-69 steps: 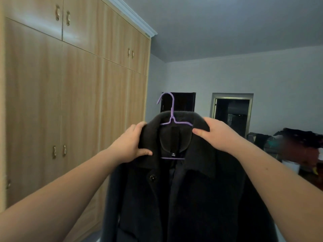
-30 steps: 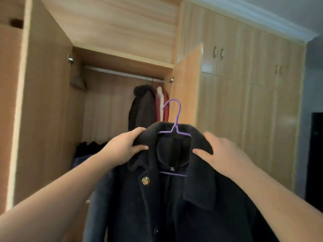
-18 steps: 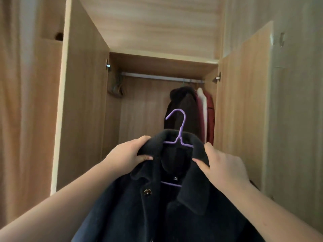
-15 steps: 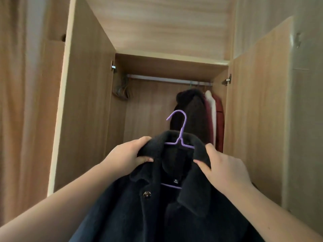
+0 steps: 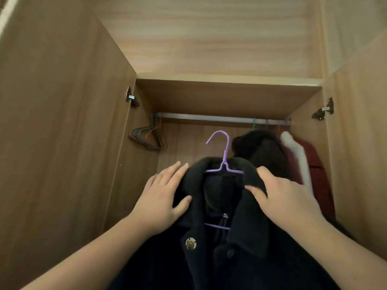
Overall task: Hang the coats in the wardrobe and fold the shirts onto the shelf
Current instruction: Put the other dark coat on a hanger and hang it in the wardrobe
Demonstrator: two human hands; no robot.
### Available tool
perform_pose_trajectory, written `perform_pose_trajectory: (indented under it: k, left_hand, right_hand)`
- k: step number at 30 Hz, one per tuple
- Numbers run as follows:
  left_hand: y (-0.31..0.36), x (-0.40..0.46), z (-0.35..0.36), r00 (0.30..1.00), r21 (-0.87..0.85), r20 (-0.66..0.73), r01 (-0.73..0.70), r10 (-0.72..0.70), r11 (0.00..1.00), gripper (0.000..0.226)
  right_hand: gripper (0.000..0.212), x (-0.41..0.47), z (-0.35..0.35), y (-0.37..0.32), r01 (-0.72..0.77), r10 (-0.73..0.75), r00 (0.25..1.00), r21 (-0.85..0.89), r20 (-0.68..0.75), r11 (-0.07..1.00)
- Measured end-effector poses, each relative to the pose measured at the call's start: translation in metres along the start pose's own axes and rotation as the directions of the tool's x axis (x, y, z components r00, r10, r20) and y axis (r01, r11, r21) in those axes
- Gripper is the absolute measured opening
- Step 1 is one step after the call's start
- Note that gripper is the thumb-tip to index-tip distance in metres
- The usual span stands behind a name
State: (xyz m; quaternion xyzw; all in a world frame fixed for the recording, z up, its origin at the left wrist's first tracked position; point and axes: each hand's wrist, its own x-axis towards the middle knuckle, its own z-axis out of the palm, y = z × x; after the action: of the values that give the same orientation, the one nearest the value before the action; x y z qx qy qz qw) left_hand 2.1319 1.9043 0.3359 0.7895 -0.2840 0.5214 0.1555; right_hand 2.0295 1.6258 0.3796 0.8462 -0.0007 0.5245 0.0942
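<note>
A small neck label [image 5: 225, 215] sewn inside the collar of the dark coat [image 5: 240, 258] reads "XL" in pale letters; a smaller line of print beneath it is too blurred to read.

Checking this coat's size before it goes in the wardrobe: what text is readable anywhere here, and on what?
"XL": neck label inside the black coat on the purple hanger.
Smaller line below "XL" on that label: too blurred to read.
Brass button: any marking unreadable.
</note>
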Motion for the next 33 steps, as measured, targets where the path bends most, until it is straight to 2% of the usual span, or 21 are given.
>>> perform_pose_trajectory:
  k: [6, 12, 17, 25, 29, 33]
  left_hand:
    - [-0.028, 0.085, 0.08, 0.997, 0.167, -0.046, 0.076, -0.069, 0.983, 0.07]
    - [-0.071, 0.166, 0.164, 0.996, 0.189, -0.069, 0.062, -0.05, 0.98, 0.067]
    - [-0.104, 0.231, 0.212, 0.997, 0.1, -0.075, 0.035, -0.028, 0.994, 0.067]
    - [-0.118, 0.312, 0.279, 0.992, 0.002, -0.115, -0.047, 0.047, 0.999, 0.071]
    - [-0.115, 0.343, 0.303, 0.988, -0.034, -0.148, -0.051, 0.046, 0.998, 0.066]
    - [-0.116, 0.364, 0.32, 0.985, -0.008, -0.147, -0.089, 0.087, 0.996, 0.074]
  right_hand:
    - [0.042, 0.097, 0.068, 0.03, -0.054, 0.054, 0.998, -0.001, -0.015, 0.999]
    - [0.032, 0.171, 0.12, 0.053, -0.137, 0.135, 0.991, -0.13, -0.02, 0.982]
    - [0.034, 0.23, 0.158, 0.063, -0.168, 0.168, 0.986, -0.233, -0.018, 0.958]
    - [0.034, 0.313, 0.165, 0.095, -0.321, 0.298, 0.947, -0.377, -0.121, 0.869]
    - [0.033, 0.339, 0.179, 0.105, -0.326, 0.289, 0.945, -0.4, -0.15, 0.857]
    - [0.035, 0.359, 0.202, 0.107, -0.3, 0.277, 0.954, -0.42, -0.117, 0.856]
